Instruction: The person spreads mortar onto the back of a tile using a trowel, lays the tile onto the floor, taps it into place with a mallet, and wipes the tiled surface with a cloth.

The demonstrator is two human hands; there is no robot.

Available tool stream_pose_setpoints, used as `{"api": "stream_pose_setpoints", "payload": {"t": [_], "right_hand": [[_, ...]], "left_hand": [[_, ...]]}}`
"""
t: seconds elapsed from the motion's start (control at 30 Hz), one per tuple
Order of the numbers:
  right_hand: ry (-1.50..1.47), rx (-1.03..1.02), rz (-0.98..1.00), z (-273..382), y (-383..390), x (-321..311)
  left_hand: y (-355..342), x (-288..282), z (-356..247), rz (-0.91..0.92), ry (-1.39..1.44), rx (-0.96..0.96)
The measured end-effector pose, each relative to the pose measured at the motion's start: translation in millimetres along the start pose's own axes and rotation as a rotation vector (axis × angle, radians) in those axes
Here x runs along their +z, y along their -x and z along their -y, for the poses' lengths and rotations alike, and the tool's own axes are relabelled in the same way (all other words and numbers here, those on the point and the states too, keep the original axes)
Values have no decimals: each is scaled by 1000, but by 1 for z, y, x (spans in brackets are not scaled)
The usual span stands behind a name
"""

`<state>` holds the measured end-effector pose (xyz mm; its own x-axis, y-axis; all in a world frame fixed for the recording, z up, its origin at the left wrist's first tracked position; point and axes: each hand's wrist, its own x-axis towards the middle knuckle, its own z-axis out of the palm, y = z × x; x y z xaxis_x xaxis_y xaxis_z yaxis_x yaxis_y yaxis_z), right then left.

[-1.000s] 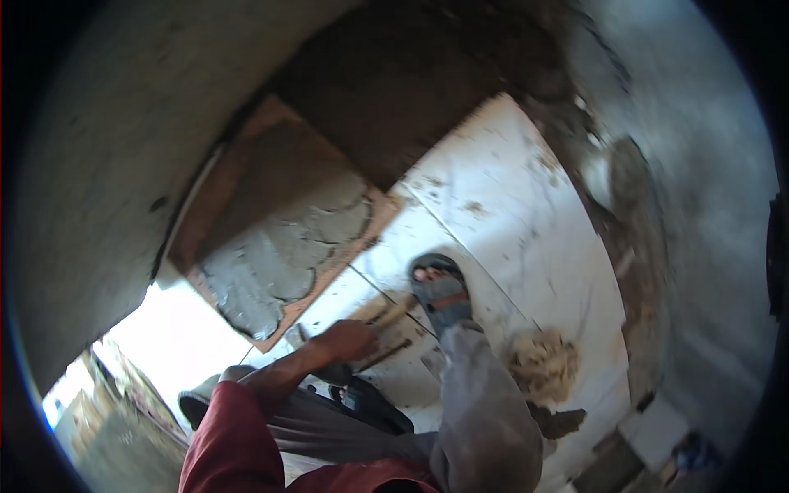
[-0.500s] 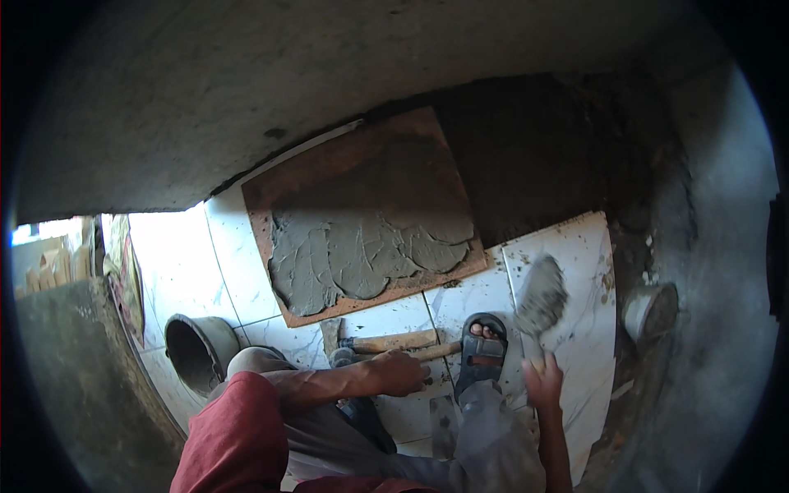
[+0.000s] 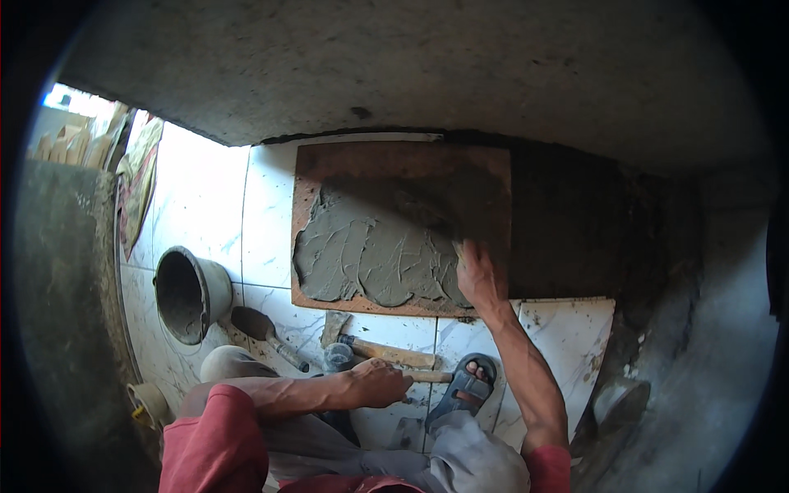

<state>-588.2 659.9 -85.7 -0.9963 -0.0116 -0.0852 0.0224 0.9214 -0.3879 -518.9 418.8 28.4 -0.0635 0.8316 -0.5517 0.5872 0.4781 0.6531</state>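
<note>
Over the grey mortar (image 3: 353, 263): right hand (image 3: 482, 277), fingers wrapped round a trowel (image 3: 459, 247) handle; the blade points away up-left from them, dark and blurry.
Trowel shift: half a second ago those fingers had it loaded, out right of the sandal (image 3: 475, 384). Now it's over the tile, so I'd say the work has moved onto the mortar itself. Can't tell if the load's still on.
Reddish-brown tile (image 3: 353, 156): under and mostly left of the right fingers, mortar over most of it, edges barer.
Left hand (image 3: 376, 384): fingers curled by the mallet handle (image 3: 431, 376), can't tell if actually gripping it.
Floor stuff: hatchet-like tool (image 3: 394, 353) just beyond the left fingers, second trowel (image 3: 253, 323) and bucket (image 3: 217, 287) farther left.
</note>
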Motion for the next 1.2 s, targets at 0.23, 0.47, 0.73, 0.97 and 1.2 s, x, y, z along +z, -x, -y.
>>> {"api": "stream_pose_setpoints", "payload": {"t": [0.23,0.47,0.73,0.97,1.2], "right_hand": [[-344,-57,-129,-13,-1,-20],[-274,113,386,-15,8,-36],[-844,523,709,-30,-8,-55],[-91,-159,158,-77,3,-31],[-782,578,383,-37,-32,-39]], "left_hand": [[28,9,-1,-143,94,-162],[43,-12,-28,-215,211,-282],[93,-34,-49,-260,211,-439],[129,-26,-51,-207,163,-409],[154,-29,-67,-204,202,-348]]}}
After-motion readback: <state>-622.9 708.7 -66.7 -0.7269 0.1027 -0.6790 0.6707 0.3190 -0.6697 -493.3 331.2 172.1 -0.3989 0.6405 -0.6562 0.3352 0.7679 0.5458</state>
